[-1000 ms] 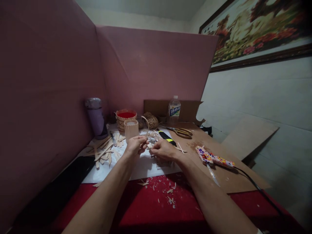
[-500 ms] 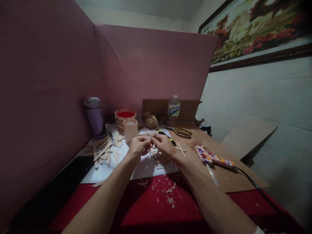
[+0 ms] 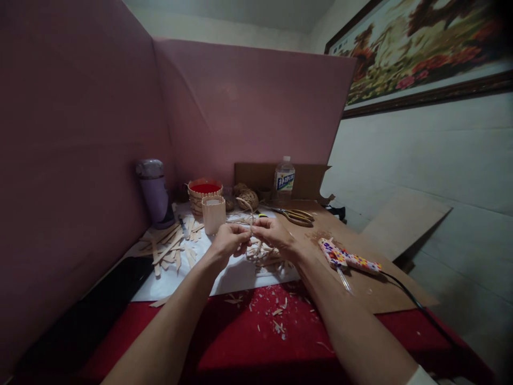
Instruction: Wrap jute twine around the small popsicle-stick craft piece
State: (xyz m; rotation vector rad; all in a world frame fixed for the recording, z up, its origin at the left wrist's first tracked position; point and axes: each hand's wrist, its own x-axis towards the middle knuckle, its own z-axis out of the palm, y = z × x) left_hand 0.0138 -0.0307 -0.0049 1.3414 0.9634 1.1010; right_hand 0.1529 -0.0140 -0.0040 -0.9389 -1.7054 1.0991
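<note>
A thin piece of twine (image 3: 251, 209) curves upward from between my fingertips. My left hand (image 3: 230, 240) pinches it from the left. My right hand (image 3: 274, 235) pinches it from the other side, the fingertips of both hands nearly meeting. Just behind my left hand stands a small cup of wooden craft sticks (image 3: 214, 215). Below and between the hands lie scattered wood scraps (image 3: 268, 256) on white paper (image 3: 236, 280). A ball of twine (image 3: 248, 199) rests farther back.
Loose craft sticks (image 3: 168, 248) and a purple bottle (image 3: 153, 195) are on the left. A red-lined stick basket (image 3: 196, 198), scissors (image 3: 296, 215) and a water bottle (image 3: 285, 179) stand behind. A flowered glue gun (image 3: 347, 256) with its cord lies on cardboard (image 3: 385, 297) at right.
The twine now rises in a taller curve above my fingers. My right hand has shifted slightly right and turned, covering more of the yellow-and-black tool behind it.
</note>
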